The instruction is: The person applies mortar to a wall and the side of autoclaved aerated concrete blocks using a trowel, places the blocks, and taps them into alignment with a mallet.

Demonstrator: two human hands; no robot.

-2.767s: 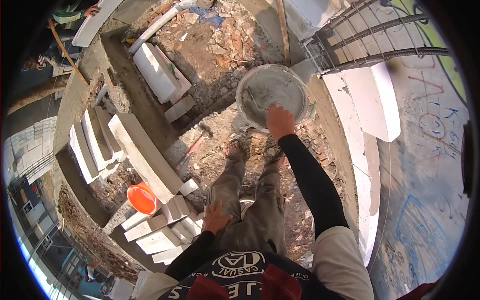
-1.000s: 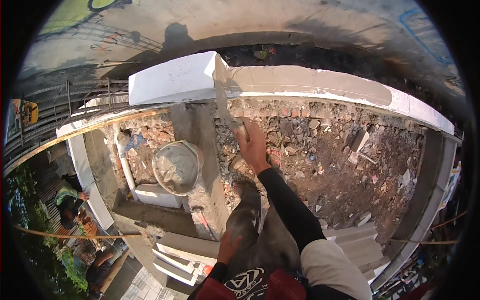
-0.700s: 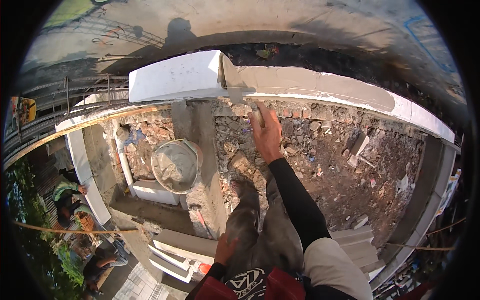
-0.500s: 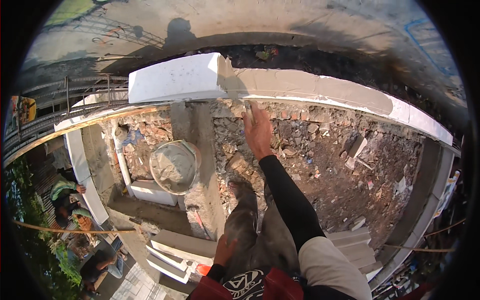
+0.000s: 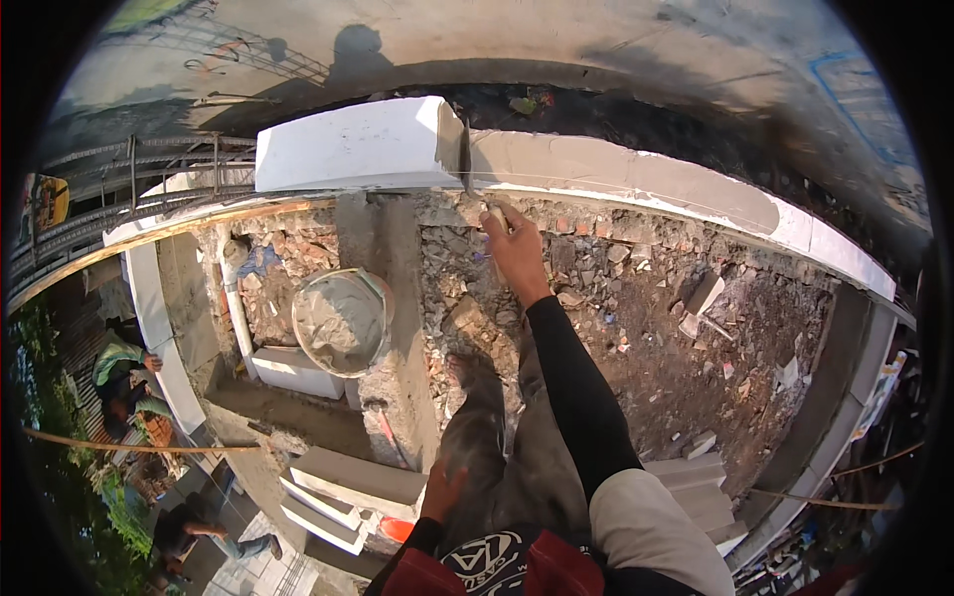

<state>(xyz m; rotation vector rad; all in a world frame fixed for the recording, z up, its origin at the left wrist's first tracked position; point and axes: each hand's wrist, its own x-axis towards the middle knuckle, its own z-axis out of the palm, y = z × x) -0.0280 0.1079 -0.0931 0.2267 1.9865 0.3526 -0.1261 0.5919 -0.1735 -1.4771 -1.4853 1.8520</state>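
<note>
The right arm point(image 5: 586, 402) goes forward from the shoulder, nearly straight, and leans a little to the left. Its wrist point(image 5: 538, 295) continues almost in the line of the forearm. The right hand point(image 5: 518, 256) is far in front of the body, with its back turned up and its fingers bent in a grip; the fingertips are partly hidden. The left arm point(image 5: 425, 536) is kept low and close to the body. The left hand point(image 5: 443, 491) lies against the left thigh point(image 5: 477, 452), with loose fingers, gripping nothing. The two hands are well apart.
</note>
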